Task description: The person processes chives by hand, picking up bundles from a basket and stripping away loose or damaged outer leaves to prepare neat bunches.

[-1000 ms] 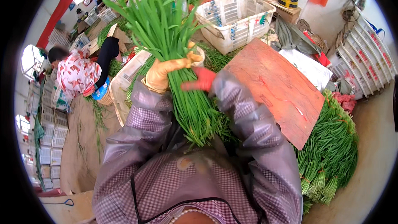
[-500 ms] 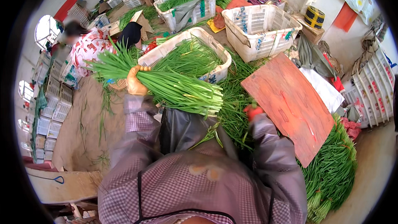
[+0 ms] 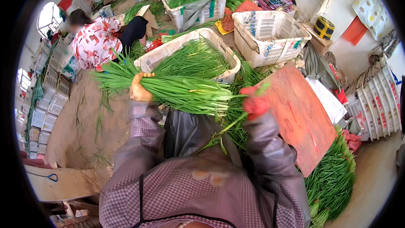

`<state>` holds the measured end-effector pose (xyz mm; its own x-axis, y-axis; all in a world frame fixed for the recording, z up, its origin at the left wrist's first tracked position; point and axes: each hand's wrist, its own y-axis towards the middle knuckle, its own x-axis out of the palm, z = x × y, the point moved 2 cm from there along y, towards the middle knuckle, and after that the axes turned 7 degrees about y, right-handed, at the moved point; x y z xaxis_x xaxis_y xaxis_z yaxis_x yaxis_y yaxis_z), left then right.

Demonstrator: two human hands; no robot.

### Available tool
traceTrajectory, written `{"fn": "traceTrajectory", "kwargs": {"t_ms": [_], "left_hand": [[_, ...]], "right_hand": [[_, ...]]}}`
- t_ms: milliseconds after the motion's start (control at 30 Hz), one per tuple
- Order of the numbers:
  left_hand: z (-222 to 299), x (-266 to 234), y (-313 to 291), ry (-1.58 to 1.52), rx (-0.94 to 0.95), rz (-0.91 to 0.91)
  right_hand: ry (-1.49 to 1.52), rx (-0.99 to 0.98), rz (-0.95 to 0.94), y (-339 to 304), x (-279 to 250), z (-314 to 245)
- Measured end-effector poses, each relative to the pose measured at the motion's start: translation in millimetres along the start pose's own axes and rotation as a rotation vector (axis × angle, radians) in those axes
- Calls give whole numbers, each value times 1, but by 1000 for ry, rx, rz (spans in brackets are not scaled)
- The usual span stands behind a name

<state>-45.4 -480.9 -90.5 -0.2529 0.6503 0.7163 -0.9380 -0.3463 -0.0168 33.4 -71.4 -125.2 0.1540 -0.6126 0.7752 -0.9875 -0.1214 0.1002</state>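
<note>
Green stalk bundle (image 3: 190,96) mid-frame, held crosswise. Left grip (image 3: 141,88): fingers wrapped round it toward the leafy end. Right grip (image 3: 255,102), just beyond the cut ends: blurred, green strands at it, can't tell how closed. Bundle probably light, bendy, easily bruised, maybe slippery; best held mid-stem, snug not tight. Red markings on white crates (image 3: 379,105), right edge: illegible.

My left hand (image 3: 141,88) grips a thick bunch of greens (image 3: 190,95) lying nearly level, bright leafy tips fanning left, paler stalk ends pointing right. Loose stalks (image 3: 230,125) slant down-left from my blurred right hand (image 3: 255,104).
</note>
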Motion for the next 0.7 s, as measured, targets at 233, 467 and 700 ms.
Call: {"fn": "traceTrajectory", "kwargs": {"t_ms": [233,467,700], "left_hand": [[4,-13,-2,-20,-19,-18],[-4,10,-8,-37,7,-12],[3,-32,-1,-58,-12,72]], "right_hand": [[-1399,14,-52,9,55,-39],[-1228,298,69,42,56,27],[-319,71,143,-8,-27,-13]]}}
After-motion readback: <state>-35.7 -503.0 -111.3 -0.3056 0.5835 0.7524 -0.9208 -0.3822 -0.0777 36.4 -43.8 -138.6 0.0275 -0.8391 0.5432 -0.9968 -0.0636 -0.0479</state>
